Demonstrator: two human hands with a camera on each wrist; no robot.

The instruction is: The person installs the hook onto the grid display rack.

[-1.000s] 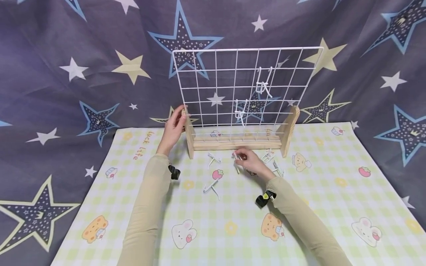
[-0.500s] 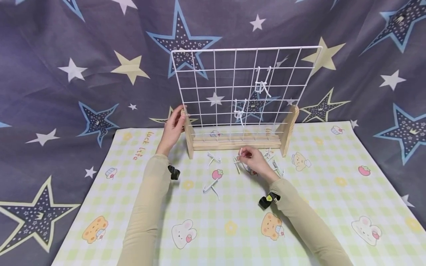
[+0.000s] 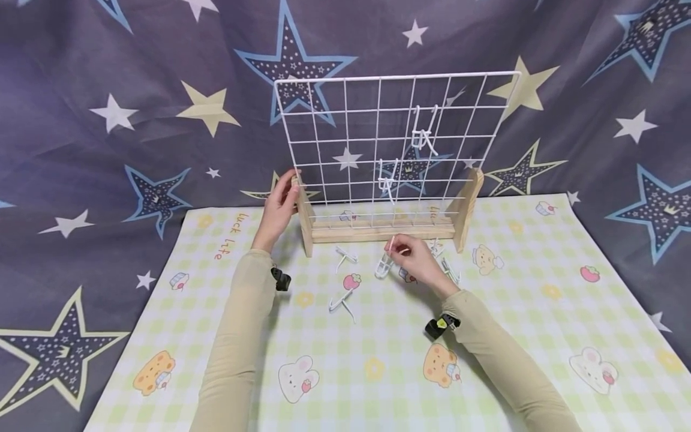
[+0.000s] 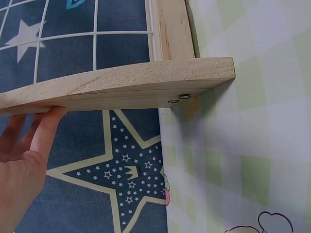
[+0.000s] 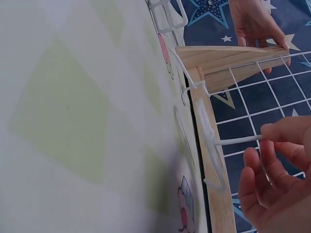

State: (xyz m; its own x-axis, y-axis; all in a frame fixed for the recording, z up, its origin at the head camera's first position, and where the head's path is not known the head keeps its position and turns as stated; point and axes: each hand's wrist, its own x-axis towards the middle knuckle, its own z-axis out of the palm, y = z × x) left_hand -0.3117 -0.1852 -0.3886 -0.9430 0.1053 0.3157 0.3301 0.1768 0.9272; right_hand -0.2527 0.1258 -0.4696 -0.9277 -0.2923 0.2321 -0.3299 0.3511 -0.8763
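My left hand grips the top of the left wooden side piece of a wire grid rack. In the left wrist view its fingers meet the edge of that side piece. My right hand pinches a white wire hook between thumb and fingertips, in front of the rack's wooden base bar. The right wrist view has the hook held by its straight prong, with its frame away from the fingers. Two white hooks hang on the grid, an upper one and a lower one.
Loose white hooks lie on the checked tablecloth: one near the left side piece, another closer to me. More hooks lie to the right, partly behind my right hand. A star-patterned curtain hangs behind the rack.
My right hand has moved slightly right and up, and the hook in it has turned so its frame faces me. My left hand has stayed on the side piece.
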